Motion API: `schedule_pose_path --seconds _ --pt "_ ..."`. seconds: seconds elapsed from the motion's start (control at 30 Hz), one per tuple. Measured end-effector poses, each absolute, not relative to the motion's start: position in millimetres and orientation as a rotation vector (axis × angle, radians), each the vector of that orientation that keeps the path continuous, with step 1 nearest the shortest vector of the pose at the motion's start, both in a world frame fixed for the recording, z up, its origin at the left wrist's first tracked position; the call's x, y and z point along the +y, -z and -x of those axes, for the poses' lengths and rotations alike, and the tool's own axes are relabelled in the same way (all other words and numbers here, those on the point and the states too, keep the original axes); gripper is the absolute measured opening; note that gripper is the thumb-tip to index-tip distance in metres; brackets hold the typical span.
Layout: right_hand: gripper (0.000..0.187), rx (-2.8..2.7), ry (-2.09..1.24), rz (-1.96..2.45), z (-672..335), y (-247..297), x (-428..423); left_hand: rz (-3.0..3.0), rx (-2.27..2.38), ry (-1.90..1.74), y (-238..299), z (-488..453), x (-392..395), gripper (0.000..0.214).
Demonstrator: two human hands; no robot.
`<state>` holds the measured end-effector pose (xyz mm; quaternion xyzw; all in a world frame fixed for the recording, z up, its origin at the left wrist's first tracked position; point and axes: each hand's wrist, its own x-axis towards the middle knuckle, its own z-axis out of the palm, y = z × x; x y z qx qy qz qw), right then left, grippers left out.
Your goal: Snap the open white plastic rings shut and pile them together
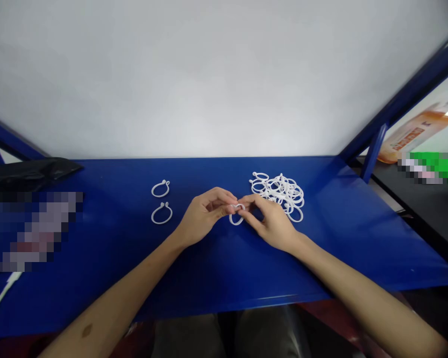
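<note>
Both of my hands meet over the middle of the blue table (pixel 97 278), pinching one white plastic ring (pixel 236 219) between them. My left hand (pixel 205 214) grips its left side with closed fingertips. My right hand (pixel 271 221) holds the ring's right side, fingers curled. A heap of several white rings (pixel 283 195) lies just behind my right hand. Two separate white rings lie to the left, one farther (pixel 160 189) and one nearer (pixel 162 214), each closed into a loop.
A black bag (pixel 26 174) lies at the table's far left corner. Blue frame posts (pixel 395 107) rise at the right. Beyond them an orange bottle (pixel 418 130) rests on a dark surface. A white wall stands behind the table.
</note>
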<state>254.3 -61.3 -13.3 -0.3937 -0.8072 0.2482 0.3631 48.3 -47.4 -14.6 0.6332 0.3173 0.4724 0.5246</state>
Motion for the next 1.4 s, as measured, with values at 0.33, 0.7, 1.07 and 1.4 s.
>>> schedule_pose_path --seconds 0.33,0.7,1.07,1.4 --pt "0.015 -2.079 -0.633 0.919 -250.0 8.7 -68.9 -1.722 0.829 -1.137 27.3 -41.7 -43.2 0.011" --pt "0.019 -2.221 -0.371 0.853 -262.4 9.7 -54.0 -2.088 1.109 -1.009 14.4 -39.5 -40.3 0.021" --pt "0.022 -1.930 0.169 1.399 -317.0 20.1 -2.0 -2.224 2.499 -0.133 20.0 30.7 -7.4 0.043" --pt "0.021 -1.970 0.195 1.392 -316.5 26.8 2.2 -2.509 1.748 -0.756 43.7 22.8 1.7 0.036"
